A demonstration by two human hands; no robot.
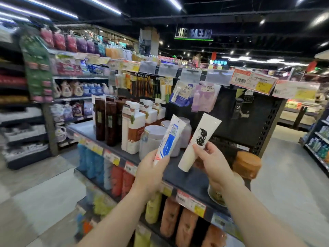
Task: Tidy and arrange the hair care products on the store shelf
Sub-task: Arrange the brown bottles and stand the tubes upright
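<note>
My left hand [151,168] grips the blue and white tube [170,138], my right hand [212,161] pinches the cream tube [199,139], both above the shelf [187,177]; I should stand them side by side right of the jars [153,139]

You stand in a store aisle with a pale tiled floor [44,189]. Above you the ceiling [231,8] is black, with long bright light strips [101,5]. At your left a tall shelving unit [48,111] carries blurred goods, and a dark hanging sign [193,33] shows far ahead
</note>
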